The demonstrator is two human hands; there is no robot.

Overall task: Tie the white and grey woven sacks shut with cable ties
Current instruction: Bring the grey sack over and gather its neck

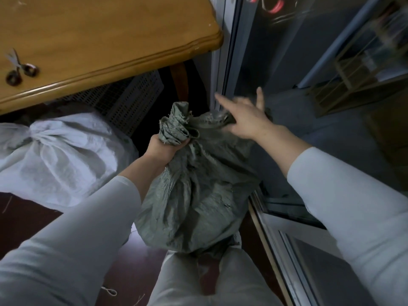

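A grey woven sack (194, 195) stands on the floor in front of my knees. My left hand (163, 146) grips its gathered neck, and the bunched mouth sticks up above my fist. My right hand (245, 115) is spread with straight fingers over the far side of the sack's top, blurred by motion; it holds nothing. A white woven sack (61, 160) lies to the left under the table, its neck cinched together. No cable tie is visible in either hand.
A wooden table (106, 36) fills the upper left, with scissors (19, 67) on its left part. A dark perforated crate (132, 98) sits beneath it. A glass sliding door and its metal frame (271, 219) run along the right.
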